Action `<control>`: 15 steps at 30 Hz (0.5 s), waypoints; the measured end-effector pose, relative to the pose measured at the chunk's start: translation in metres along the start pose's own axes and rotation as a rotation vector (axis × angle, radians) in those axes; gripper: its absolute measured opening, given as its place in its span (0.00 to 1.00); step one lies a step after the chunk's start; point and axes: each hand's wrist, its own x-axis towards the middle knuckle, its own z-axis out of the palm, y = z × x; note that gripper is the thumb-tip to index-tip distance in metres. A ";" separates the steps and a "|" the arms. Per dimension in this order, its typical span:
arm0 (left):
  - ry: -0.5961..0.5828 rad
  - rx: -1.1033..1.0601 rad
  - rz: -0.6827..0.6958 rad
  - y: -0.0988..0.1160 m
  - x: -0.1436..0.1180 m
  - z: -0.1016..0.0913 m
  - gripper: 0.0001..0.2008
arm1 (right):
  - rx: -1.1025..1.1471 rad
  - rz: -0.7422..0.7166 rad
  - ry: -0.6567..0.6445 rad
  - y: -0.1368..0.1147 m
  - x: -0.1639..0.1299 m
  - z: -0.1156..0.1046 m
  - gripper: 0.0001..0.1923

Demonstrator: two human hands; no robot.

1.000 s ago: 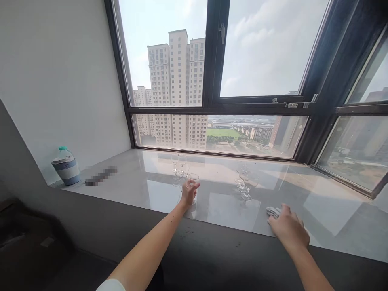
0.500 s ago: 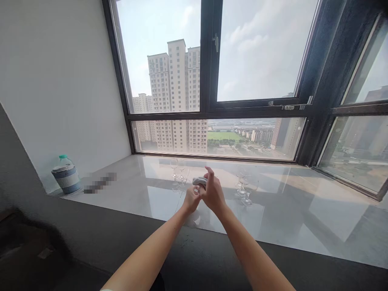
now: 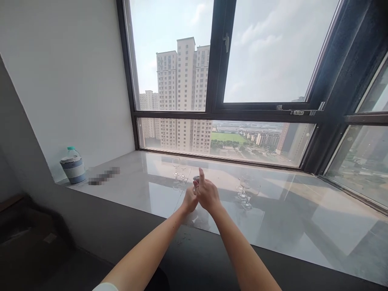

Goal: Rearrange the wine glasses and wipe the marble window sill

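Note:
My left hand (image 3: 190,201) and my right hand (image 3: 207,193) are pressed together above the front part of the glossy window sill (image 3: 127,194). Between them shows a small part of a white cloth (image 3: 196,178), mostly covered by my fingers. The right hand is closed around the cloth, its index finger or thumb pointing up. The left hand is closed just below it; what its fingers grip is hidden. Beyond the hands, to the left, stand two clear stemmed glasses (image 3: 183,173). Several more stemmed glasses (image 3: 247,204) stand to the right, upright and close together.
At the sill's left end, a blue-and-white tub (image 3: 73,169) stands before a bottle with a green cap (image 3: 71,149). A blurred-out dark item (image 3: 104,176) lies beside them. A dark-framed window (image 3: 224,115) rises behind the sill, whose front edge drops to a grey wall.
The right hand has turned and closed further over the white cloth, so less of it shows. The view has swung slightly left. The standing glasses keep their places on the sill.

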 end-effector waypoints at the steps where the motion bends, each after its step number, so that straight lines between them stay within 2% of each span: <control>1: -0.002 0.007 0.012 -0.001 -0.001 0.000 0.16 | -0.014 -0.002 -0.024 -0.001 0.001 -0.001 0.29; 7: 0.046 0.053 -0.004 -0.012 -0.001 -0.002 0.21 | -0.094 0.019 -0.173 -0.001 0.009 -0.003 0.28; 11: 0.050 0.080 -0.027 -0.014 0.000 -0.003 0.22 | -0.119 0.023 -0.183 -0.002 0.017 -0.001 0.28; 15: 0.121 0.030 -0.055 -0.013 -0.001 -0.005 0.20 | -0.078 0.019 -0.161 -0.003 0.022 0.006 0.27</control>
